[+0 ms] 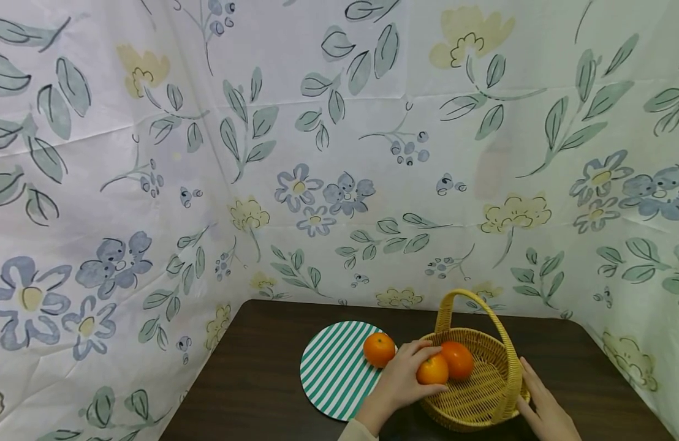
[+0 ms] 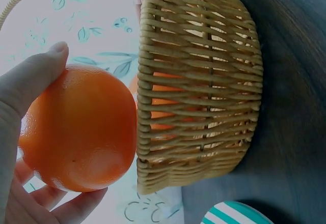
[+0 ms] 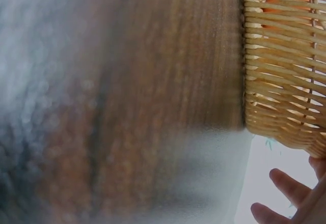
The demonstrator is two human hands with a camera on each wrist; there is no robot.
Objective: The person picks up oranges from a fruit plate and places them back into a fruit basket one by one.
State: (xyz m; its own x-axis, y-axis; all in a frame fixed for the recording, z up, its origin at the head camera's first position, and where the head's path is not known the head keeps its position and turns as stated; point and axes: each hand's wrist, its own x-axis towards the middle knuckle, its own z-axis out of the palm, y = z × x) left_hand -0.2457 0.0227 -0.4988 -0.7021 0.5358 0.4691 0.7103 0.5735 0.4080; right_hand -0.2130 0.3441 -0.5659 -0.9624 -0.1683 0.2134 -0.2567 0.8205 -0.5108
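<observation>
My left hand (image 1: 408, 376) holds an orange (image 1: 432, 370) at the left rim of a yellow wicker basket (image 1: 472, 404). In the left wrist view, thumb and fingers curve around this orange (image 2: 81, 130), which overlaps the basket's edge. A redder round fruit (image 1: 458, 360) lies inside the basket, partly hidden by the held orange; its colour shows through the weave in both wrist views. My right hand (image 1: 546, 404) is at the basket's right side, below the handle (image 1: 513, 361). Its fingers (image 3: 290, 186) look extended and spread beside the wicker (image 3: 285, 71).
A round green-and-white striped mat (image 1: 336, 367) lies left of the basket, with another orange (image 1: 379, 350) on its right part. Everything stands on a dark wooden table (image 1: 246, 380). A floral cloth (image 1: 339, 153) hangs behind and at both sides.
</observation>
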